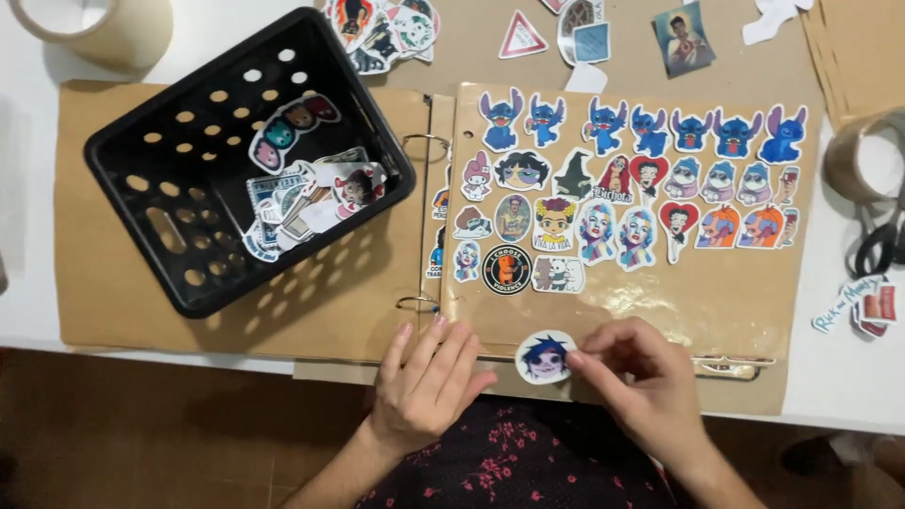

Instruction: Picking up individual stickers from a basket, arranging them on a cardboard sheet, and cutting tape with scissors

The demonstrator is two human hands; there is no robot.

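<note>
Right hand (646, 377) pinched a round sticker (546, 356) at the album page (716, 302) edge. Left hand (429, 382) lay flat beside it, fingers together, empty.

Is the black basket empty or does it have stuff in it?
Not empty. The black basket stands upright with a small pile of stickers on its holed bottom.

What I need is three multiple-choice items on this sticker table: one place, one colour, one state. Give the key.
1. Where is the round sticker? A) on the floor B) at the page's near edge, between the hands C) on a tape roll
2. What colour is the basket? A) black B) white C) red
3. How does the left hand lie? A) fisted B) flat, holding nothing C) gripping scissors
Key: 1B, beside the right hand's fingertips; 2A, its holed walls are black; 3B, palm down on the page.
</note>
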